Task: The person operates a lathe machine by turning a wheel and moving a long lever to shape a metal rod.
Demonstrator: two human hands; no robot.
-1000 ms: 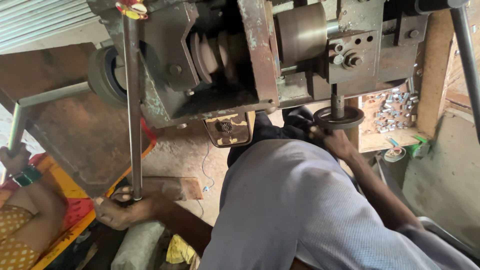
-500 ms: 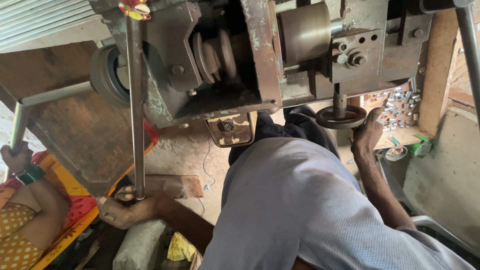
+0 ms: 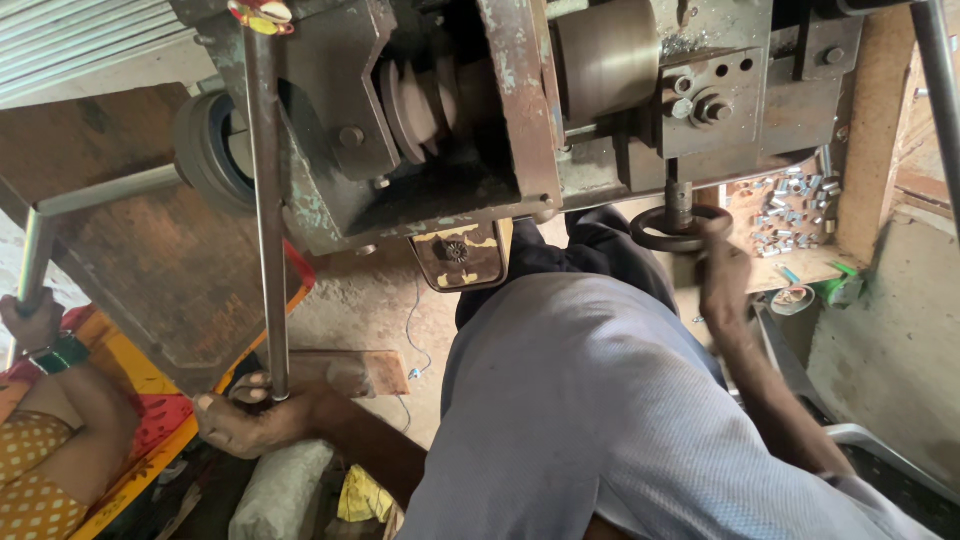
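Observation:
A rusty grey-green metal machine [image 3: 500, 110] with a belt pulley [image 3: 420, 100] fills the top of the head view. My left hand [image 3: 250, 420] grips the lower end of a long steel lever rod [image 3: 266, 200] that hangs down from the machine's left side. My right hand [image 3: 722, 275] is raised to the small black handwheel [image 3: 672, 232] under the machine's right part, with the fingers on its rim; the hand is blurred. My grey shirt [image 3: 620, 420] covers the lower middle.
Another person's arm [image 3: 45, 400] in yellow dotted cloth holds a steel bar [image 3: 32, 260] at the left. A wooden shelf with several small metal nuts [image 3: 785, 210] stands right of the handwheel. A brown metal sheet [image 3: 150, 250] leans at the left; a grey sack [image 3: 280, 490] lies below.
My right hand has shifted around the handwheel, from over its front to its right rim. My left hand stays on the rod's lower end. The view has drifted slightly.

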